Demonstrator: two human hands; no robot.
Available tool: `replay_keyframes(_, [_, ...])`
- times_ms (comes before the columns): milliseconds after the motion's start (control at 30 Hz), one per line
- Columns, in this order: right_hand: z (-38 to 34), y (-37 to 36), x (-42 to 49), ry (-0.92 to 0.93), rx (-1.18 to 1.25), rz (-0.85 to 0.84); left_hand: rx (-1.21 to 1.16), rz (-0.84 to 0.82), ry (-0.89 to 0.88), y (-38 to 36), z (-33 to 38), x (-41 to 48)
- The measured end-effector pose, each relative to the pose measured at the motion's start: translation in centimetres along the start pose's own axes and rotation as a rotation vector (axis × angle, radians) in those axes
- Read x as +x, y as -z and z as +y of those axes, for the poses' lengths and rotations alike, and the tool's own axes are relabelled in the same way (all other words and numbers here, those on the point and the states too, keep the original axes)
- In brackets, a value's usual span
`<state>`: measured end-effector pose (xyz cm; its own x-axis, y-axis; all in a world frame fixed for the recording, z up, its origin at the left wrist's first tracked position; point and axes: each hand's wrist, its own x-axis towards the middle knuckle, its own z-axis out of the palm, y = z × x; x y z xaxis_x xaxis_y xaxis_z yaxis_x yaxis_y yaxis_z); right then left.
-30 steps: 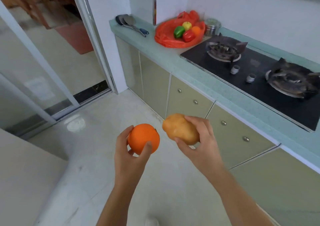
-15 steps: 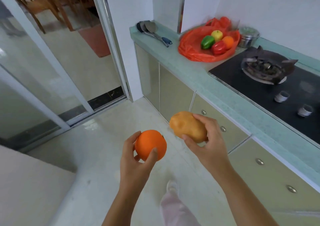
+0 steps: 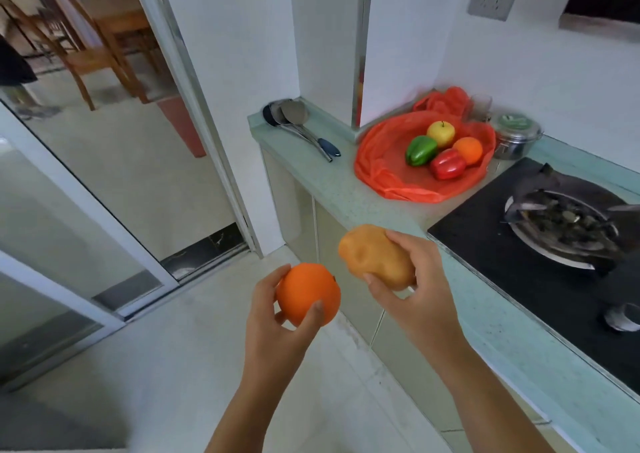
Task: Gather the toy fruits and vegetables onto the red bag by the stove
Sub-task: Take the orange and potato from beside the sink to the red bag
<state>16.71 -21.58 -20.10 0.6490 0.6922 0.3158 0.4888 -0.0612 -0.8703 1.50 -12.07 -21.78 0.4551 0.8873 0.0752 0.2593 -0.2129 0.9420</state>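
Far left of both grips, beyond a sliding glass door (image 3: 104,230), stands a brown wooden chair (image 3: 86,50). Above the left hand's grip and further from the person, a bundle of steel cooking utensils with dark handles (image 3: 298,123) lies on the end of the pale green speckled countertop (image 3: 346,192).

The left hand (image 3: 277,317) is raised over the floor, palm turned inward. Its thumb and fingers curl around a round, bright orange toy orange (image 3: 308,293), thumb on the near side and fingertips at the far left edge. Just to the right of this grip and a little higher, the right hand (image 3: 415,289) clasps a tan, dimpled toy potato (image 3: 375,256) from the right. Its fingers wrap over the top and its thumb lies beneath. The potato sticks out to the left of the hand, near the orange but apart from it, at the counter's front edge.

Up and to the right of the right hand's grip, well apart from it, a crumpled red plastic bag (image 3: 384,165) lies spread on the counter. On it sit a glossy green toy pepper (image 3: 420,150), a yellow toy apple (image 3: 441,133), a smaller toy orange (image 3: 468,150) and a shiny red toy pepper (image 3: 447,164), clustered together. Just right of the bag stands a lidded steel canister (image 3: 516,139). Right of the grips lies the black glass stove (image 3: 491,244) with its round gas burner (image 3: 568,230). On the wall high above, a grey socket plate (image 3: 492,0) bears markings too small to read.
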Motion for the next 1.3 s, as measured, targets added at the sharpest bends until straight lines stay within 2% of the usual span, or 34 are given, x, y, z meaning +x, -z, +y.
replay_keyframes(300, [2.7,-4.3,6.6,-0.054,-0.031,-0.001,-0.022,0.005,0.023,0.1,-2.4,8.7])
replay_keyframes(500, [3.2,-8.5,12.9,-0.1,-0.108,0.065,-0.1,-0.097,0.02,0.9,-3.8,17.6])
replay_keyframes(867, [1.5,-16.9,25.0,-0.074,-0.234,0.173,-0.178,-0.239,-0.017,4.3,-5.3,32.7])
replay_keyframes(1100, [3.3,-17.8,28.3,-0.12,-0.265,0.206,-0.249,-0.28,0.027,3.4,-6.2,36.8])
replay_keyframes(1300, [6.1,-16.5,31.5,-0.136,-0.266,0.266,-0.194,-0.354,-0.011,-0.6,-6.1,40.8])
